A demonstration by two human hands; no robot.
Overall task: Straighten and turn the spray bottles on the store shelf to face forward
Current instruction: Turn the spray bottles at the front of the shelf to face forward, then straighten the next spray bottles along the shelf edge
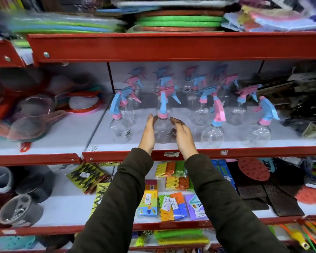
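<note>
Several clear spray bottles with blue and pink trigger heads stand on the white middle shelf (190, 143). A front-row bottle (162, 128) with a blue head and pink collar stands upright between my hands. My left hand (149, 133) lies flat against its left side. My right hand (181, 134) cups its right side, fingers slightly apart. Front-row neighbours stand at the left (119, 125), at the right (214, 130) and at the far right (259, 132). Their heads point in different directions. Further bottles (201, 106) fill the rows behind.
A red shelf lip (244, 152) runs under the bottles and a red beam (171, 46) hangs above them. Strainers and bowls (35, 115) crowd the left bay. Dark packaged goods (299, 106) sit at the right. Packets of coloured pegs (173, 179) lie on the shelf below.
</note>
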